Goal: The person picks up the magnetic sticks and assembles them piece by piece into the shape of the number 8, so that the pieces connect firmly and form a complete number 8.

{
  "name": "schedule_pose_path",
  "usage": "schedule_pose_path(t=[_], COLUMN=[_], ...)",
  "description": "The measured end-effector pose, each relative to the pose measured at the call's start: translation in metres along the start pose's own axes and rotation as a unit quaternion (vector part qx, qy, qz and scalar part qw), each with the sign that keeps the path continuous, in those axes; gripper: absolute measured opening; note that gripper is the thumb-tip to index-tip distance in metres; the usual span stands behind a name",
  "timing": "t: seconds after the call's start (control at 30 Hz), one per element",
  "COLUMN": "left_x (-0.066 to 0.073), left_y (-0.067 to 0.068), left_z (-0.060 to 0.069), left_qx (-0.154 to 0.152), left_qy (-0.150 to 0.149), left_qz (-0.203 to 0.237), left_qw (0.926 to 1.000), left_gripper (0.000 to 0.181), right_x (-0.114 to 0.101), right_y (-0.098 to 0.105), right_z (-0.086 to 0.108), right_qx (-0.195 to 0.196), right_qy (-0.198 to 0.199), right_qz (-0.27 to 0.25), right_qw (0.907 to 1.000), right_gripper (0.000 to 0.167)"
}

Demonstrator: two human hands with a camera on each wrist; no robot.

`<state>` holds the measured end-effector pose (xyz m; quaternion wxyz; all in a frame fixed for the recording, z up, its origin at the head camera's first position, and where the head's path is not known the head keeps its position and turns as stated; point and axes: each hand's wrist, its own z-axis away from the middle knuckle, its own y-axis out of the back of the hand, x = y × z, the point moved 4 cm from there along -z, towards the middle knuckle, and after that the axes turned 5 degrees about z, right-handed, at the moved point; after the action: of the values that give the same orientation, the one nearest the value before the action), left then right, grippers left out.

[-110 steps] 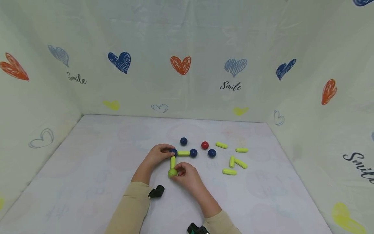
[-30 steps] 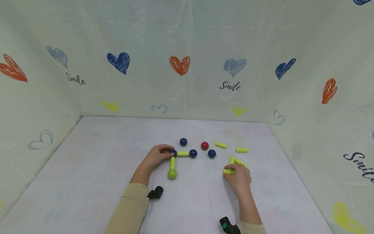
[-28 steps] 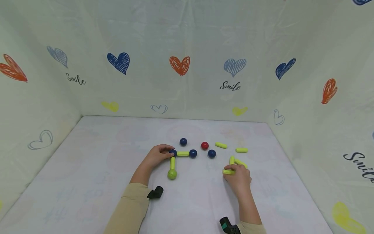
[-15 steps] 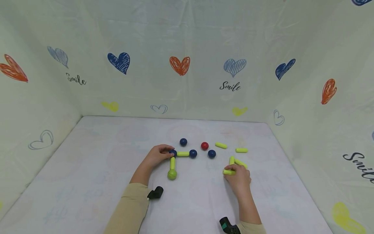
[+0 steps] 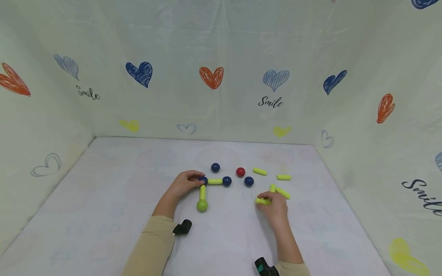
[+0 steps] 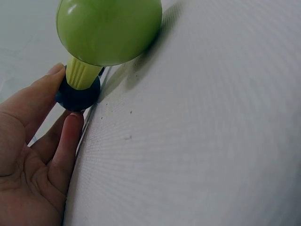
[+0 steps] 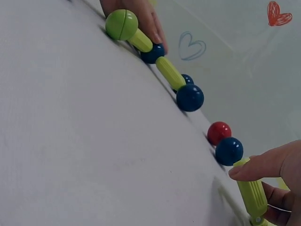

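Note:
My left hand (image 5: pixel 186 183) pinches the blue corner ball (image 6: pixel 77 96) of an L-shaped piece on the table. From that ball one yellow-green rod (image 5: pixel 215 181) runs right to another blue ball (image 5: pixel 226 181). A second rod (image 5: pixel 202 192) comes toward me and ends in a green ball (image 5: pixel 202 206), large in the left wrist view. Off to the right, my right hand (image 5: pixel 276 209) pinches a loose yellow-green rod (image 7: pixel 252 195) between thumb and fingers. Part of this rod is hidden by the fingers.
Behind the piece lies a loose blue ball (image 5: pixel 215 167). A red ball (image 5: pixel 240 172) and another blue ball (image 5: pixel 249 181) lie between the hands. Several loose rods (image 5: pixel 284 177) are scattered at the right. A patterned cloth wall (image 5: pixel 241 115) stands behind the table.
My right hand left the green ball, went right and took a rod from the table. In the last half second it moved slightly left with it. My left hand stays on the corner ball.

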<state>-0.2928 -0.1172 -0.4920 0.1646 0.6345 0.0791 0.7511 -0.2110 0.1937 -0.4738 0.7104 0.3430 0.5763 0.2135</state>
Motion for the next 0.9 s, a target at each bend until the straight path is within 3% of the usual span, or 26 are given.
schedule_pose_path(t=[0.57, 0.9], left_x=[0.004, 0.003], left_y=[0.003, 0.000], left_z=[0.002, 0.001], left_qx=[-0.012, -0.007], left_qy=[-0.005, -0.006], left_qz=[-0.005, -0.003], left_qw=[0.9999, 1.0000], left_gripper=[0.029, 0.029], right_x=[-0.059, -0.080], right_y=[-0.022, -0.033], right_z=[0.012, 0.015], right_qx=[-0.046, -0.076], right_qy=[0.101, 0.131], right_qz=[0.001, 0.010], right_qw=[0.9938, 0.9884], right_gripper=[0.018, 0.018])
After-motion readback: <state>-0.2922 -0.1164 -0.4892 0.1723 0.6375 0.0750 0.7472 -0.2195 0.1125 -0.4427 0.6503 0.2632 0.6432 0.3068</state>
